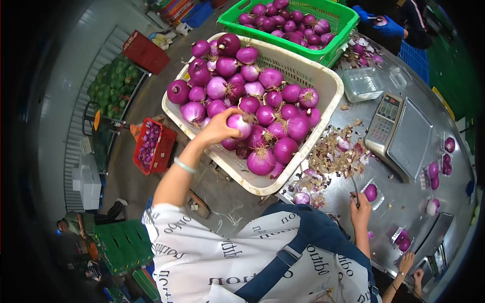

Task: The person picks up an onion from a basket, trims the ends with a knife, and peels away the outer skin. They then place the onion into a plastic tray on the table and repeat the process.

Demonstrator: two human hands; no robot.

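My left hand (218, 127) grips a red onion (241, 125) with a dry root end, above the near-left side of a white plastic crate (331, 91). Purple onions (260, 160) fill that crate, some with roots and stubs on. Over the metal table, my right hand (360, 208) is closed round a small knife (355, 189), its thin blade pointing away from me. Dry onion skins and trimmings (331, 151) lie between the crate and the knife. Close by the right hand, an onion (370, 192) sits in a clear tray (378, 198).
A digital scale (404, 134) stands on the metal table (399, 202), near stacked clear trays (362, 83). A green crate of onions (348, 25) is at the back. Blue-gloved hands (389, 26) work there; another person's hands (405, 263) are lower right. A red crate (164, 156) stands left.
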